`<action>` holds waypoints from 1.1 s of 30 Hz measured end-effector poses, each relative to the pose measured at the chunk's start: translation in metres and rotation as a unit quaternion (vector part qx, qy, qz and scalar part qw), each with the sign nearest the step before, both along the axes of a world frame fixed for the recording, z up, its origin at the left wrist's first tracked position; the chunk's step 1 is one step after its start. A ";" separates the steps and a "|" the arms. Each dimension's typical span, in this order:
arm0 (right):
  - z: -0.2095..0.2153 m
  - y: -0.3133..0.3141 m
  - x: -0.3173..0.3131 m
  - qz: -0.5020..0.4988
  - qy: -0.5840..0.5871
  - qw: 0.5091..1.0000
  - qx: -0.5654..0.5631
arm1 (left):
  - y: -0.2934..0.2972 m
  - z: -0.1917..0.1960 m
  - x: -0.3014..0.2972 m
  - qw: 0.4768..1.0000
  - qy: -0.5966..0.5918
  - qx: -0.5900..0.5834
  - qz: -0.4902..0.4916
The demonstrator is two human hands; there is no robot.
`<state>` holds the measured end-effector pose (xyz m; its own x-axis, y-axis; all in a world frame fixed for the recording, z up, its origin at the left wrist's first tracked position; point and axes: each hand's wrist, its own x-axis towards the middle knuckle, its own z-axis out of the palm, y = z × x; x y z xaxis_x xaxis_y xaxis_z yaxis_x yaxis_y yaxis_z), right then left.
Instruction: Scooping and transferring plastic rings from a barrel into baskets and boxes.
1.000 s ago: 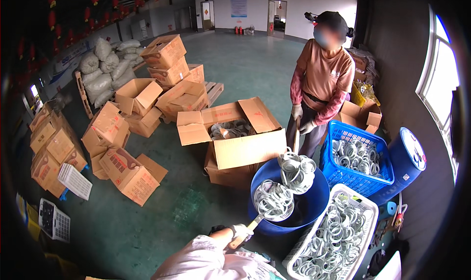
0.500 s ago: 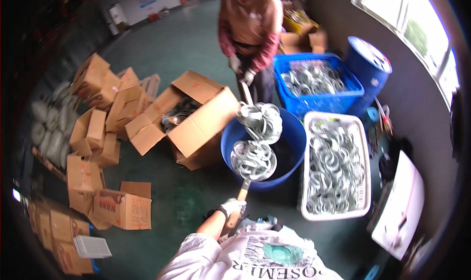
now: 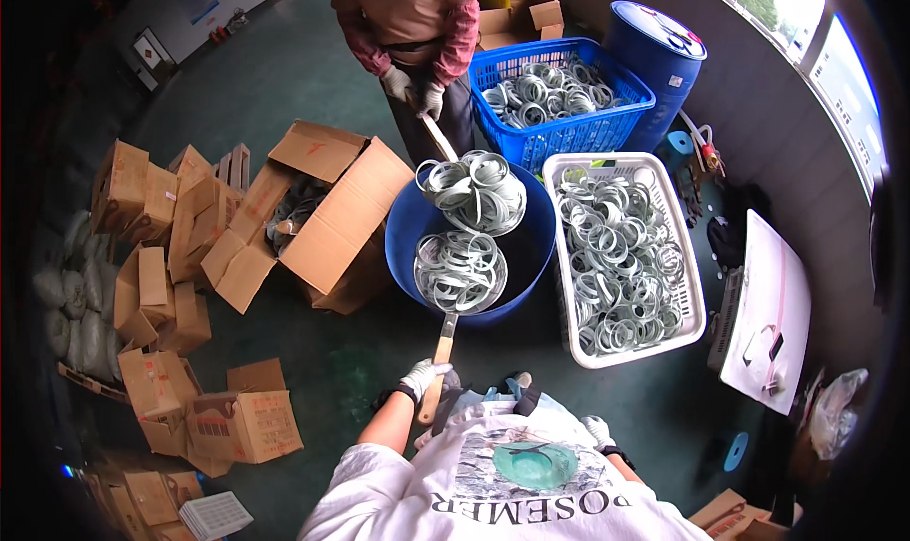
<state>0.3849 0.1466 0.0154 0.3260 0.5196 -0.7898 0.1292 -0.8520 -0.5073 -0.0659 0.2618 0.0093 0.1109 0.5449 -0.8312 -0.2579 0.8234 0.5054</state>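
My left hand (image 3: 423, 378), in a white glove, is closed around the wooden handle of a long-handled scoop (image 3: 445, 330). The scoop's round head, heaped with silvery rings (image 3: 462, 270), is over the near side of a blue tub (image 3: 406, 220). My right hand (image 3: 599, 433), also gloved, hangs low beside my shirt with its fingers loosely apart and nothing visible in it. Across the tub, another person's gloved hands (image 3: 417, 95) grip a second scoop (image 3: 439, 138), piled with rings (image 3: 482, 195) and just beyond mine.
A white basket (image 3: 559, 285) of rings stands right of the tub, a blue basket (image 3: 569, 128) of rings behind it. A blue drum (image 3: 654, 57) is beside the wall. An open carton (image 3: 346, 214) and several other cartons (image 3: 242, 425) lie to the left.
The view has shifted, so the tub and baskets appear higher and farther left. My right hand has come into view. Both ring-filled scoops remain over the tub.
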 end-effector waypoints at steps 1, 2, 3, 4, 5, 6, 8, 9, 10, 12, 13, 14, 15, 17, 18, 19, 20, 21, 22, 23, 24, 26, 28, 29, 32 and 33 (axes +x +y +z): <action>0.003 0.003 -0.003 -0.010 0.010 1.000 -0.005 | 0.001 0.005 0.000 1.000 0.007 0.004 -0.009; 0.005 0.005 -0.005 -0.015 0.010 1.000 -0.006 | 0.003 0.009 0.000 1.000 0.017 0.001 -0.015; 0.008 0.009 -0.008 -0.009 0.002 1.000 -0.006 | 0.003 0.013 -0.001 1.000 0.017 0.001 -0.019; 0.009 0.012 -0.009 -0.003 -0.007 1.000 -0.006 | 0.002 0.014 -0.003 1.000 0.000 0.003 -0.014; 0.012 0.012 -0.009 0.003 -0.015 1.000 -0.006 | 0.002 0.016 -0.007 1.000 -0.016 0.004 -0.008; 0.007 0.013 -0.008 -0.002 -0.007 1.000 0.007 | 0.000 0.017 -0.012 1.000 -0.009 0.007 -0.015; 0.006 0.016 -0.007 -0.028 0.002 1.000 0.007 | -0.006 0.023 -0.017 1.000 -0.003 0.014 -0.018; 0.005 0.017 -0.006 -0.049 0.011 0.999 0.008 | -0.009 0.026 -0.020 1.000 -0.004 0.021 -0.019; 0.002 0.018 -0.004 -0.045 0.006 0.999 0.008 | -0.013 0.032 -0.023 1.000 -0.003 0.022 -0.017; -0.005 0.015 -0.002 -0.052 0.014 0.999 0.003 | -0.016 0.039 -0.025 1.000 0.010 0.015 -0.022; -0.010 0.015 -0.002 -0.058 0.022 0.998 0.000 | -0.017 0.046 -0.025 0.999 0.022 0.014 -0.026; -0.022 0.013 0.004 -0.037 0.016 0.999 0.005 | -0.020 0.049 -0.025 0.999 0.024 0.014 -0.025; -0.034 0.009 0.009 -0.037 0.017 0.999 0.004 | -0.024 0.050 -0.025 0.999 0.017 0.018 -0.027; -0.039 0.007 0.012 -0.050 0.037 0.998 0.009 | -0.032 0.055 -0.024 0.999 0.012 0.021 -0.031; -0.042 0.006 0.014 -0.053 0.038 0.998 0.007 | -0.036 0.058 -0.024 0.999 0.017 0.023 -0.033; -0.039 0.007 0.014 -0.064 0.040 0.997 0.000 | -0.039 0.063 -0.022 0.999 0.023 0.023 -0.039; -0.036 0.008 0.015 -0.078 0.040 0.996 -0.007 | -0.039 0.069 -0.020 0.999 0.023 0.022 -0.043; -0.033 0.009 0.015 -0.088 0.039 0.995 -0.010 | -0.042 0.071 -0.019 0.999 0.019 0.017 -0.046; -0.034 0.009 0.017 -0.094 0.039 0.995 -0.014 | -0.042 0.080 -0.016 0.998 0.031 0.013 -0.052; -0.037 0.009 0.019 -0.099 0.038 0.994 -0.018 | -0.042 0.087 -0.013 0.997 0.043 0.009 -0.060; -0.041 0.008 0.021 -0.103 0.041 0.994 -0.005 | -0.041 0.091 -0.012 0.997 0.041 0.002 -0.071; -0.043 0.010 0.023 -0.104 0.045 0.994 0.000 | -0.038 0.108 -0.002 0.993 0.060 0.003 -0.106; -0.043 0.007 0.024 -0.127 0.061 0.990 -0.004 | -0.031 0.121 0.009 0.988 0.063 0.008 -0.143; -0.048 0.006 0.026 -0.118 0.057 0.991 0.000 | -0.026 0.126 0.016 0.986 0.062 0.007 -0.155; -0.061 -0.009 0.032 -0.126 0.047 0.991 0.007 | 0.001 0.146 0.045 0.976 0.049 0.015 -0.211; -0.061 -0.011 0.033 -0.129 0.043 0.991 0.013 | 0.014 0.148 0.056 0.974 0.050 0.015 -0.219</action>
<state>0.4174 0.1354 -0.0454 0.3829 0.4479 -0.8080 -0.1355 -0.8379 -0.5287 -0.0100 0.2754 0.1574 0.2575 0.4886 -0.8336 0.1662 0.8275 0.5364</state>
